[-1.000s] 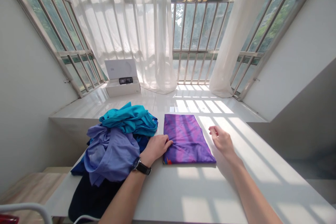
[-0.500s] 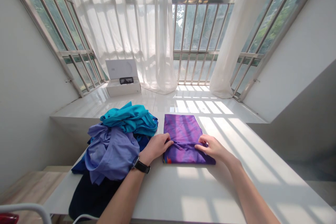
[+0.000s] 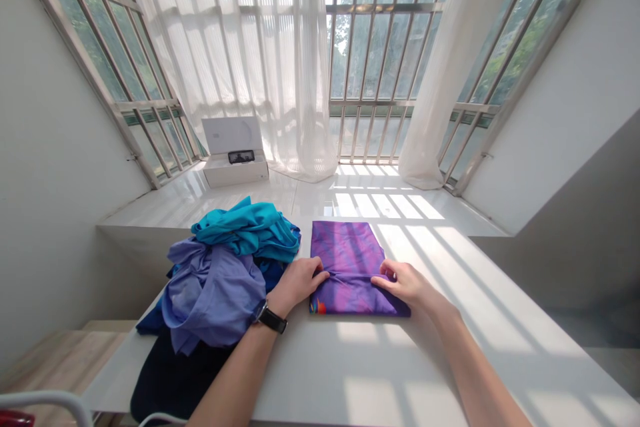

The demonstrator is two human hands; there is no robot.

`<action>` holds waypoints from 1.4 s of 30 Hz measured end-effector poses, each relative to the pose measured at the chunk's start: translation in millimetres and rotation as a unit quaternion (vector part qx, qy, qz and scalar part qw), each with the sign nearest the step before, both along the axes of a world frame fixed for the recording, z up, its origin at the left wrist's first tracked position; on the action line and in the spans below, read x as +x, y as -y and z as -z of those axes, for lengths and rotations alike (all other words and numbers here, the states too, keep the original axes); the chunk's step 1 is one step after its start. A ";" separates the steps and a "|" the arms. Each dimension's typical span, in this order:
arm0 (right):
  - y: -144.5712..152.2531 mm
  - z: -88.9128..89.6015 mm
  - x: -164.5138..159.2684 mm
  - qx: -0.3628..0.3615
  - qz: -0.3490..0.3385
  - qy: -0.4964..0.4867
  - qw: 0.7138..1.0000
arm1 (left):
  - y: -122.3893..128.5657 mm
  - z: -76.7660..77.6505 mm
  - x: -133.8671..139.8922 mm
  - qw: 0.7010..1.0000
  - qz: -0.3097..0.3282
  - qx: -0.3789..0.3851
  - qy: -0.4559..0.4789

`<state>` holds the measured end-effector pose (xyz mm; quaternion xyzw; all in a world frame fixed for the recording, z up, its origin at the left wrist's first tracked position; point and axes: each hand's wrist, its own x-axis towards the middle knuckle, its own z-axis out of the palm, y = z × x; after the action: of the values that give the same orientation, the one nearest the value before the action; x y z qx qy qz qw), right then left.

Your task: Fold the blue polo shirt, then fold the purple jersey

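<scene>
A purple patterned garment [image 3: 347, 247], folded into a flat rectangle, lies on the white table [image 3: 320, 367]. A raised crease runs across it between my hands. At its left edge my left hand [image 3: 300, 278], with a black watch on the wrist, pinches the cloth between thumb and fingers. My right hand [image 3: 404, 280] pinches the same crease at the right edge. An orange and blue print shows at the garment's near left corner. Just left of my left hand is a heap of crumpled clothes, with a teal garment [image 3: 247, 230] on top and a lavender one [image 3: 213, 297] below.
Dark cloth [image 3: 175, 373] hangs at the table's near left edge, under the heap. An open white box [image 3: 237, 173] with a black device stands on the sill. Behind are white curtains [image 3: 305, 80] and a barred window. A white tubular rail [image 3: 55, 399] is at lower left.
Both hands keep their pinch on the purple garment, almost still. The crease has hardly shifted, and a bit more of the orange print shows. The whole view has tilted slightly.
</scene>
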<state>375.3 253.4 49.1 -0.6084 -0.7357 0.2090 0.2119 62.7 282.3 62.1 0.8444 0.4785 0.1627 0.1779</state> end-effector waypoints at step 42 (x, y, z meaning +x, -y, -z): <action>4.9 -12.5 -8.1 0.066 0.056 0.174 0.981 | 43.7 -11.4 45.2 0.985 0.170 0.034 0.011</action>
<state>367.2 248.5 61.5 -0.6606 -0.7380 0.0387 0.1322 107.9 238.6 73.4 0.9172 0.3197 0.1560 0.1796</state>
